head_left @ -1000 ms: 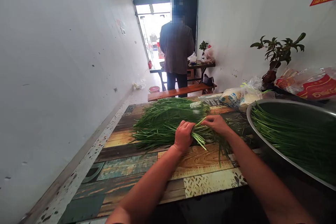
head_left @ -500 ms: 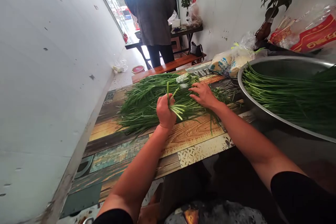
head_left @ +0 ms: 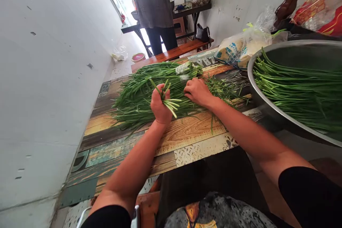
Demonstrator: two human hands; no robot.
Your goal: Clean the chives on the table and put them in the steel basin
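My left hand (head_left: 161, 107) is closed around a small bunch of garlic chives (head_left: 171, 104), pale stem ends sticking out toward the right. Beneath and beyond it, a large pile of garlic chives (head_left: 139, 92) lies across the table. Two bundles in the pile are wrapped with whitish bands (head_left: 182, 68). My right hand (head_left: 197, 92) rests at the stem end of the pile, fingers curled and pinched together on chives; its fingertips are partly hidden. Trimmed scraps (head_left: 224, 87) lie just right of that hand.
A big metal basin (head_left: 252, 78) holding long chives stands at the right. Behind it sit a plastic bag with yellowish contents (head_left: 247, 51) and red packaging (head_left: 312, 10). Past the wood-patterned table (head_left: 192, 131) are a bench (head_left: 171, 54) and a standing person (head_left: 155, 3). A wall (head_left: 48, 78) runs along the left.
My right hand has moved left and its spread fingers have closed in at the pile. My left hand still grips its bunch, now turned slightly. The view has tilted down.
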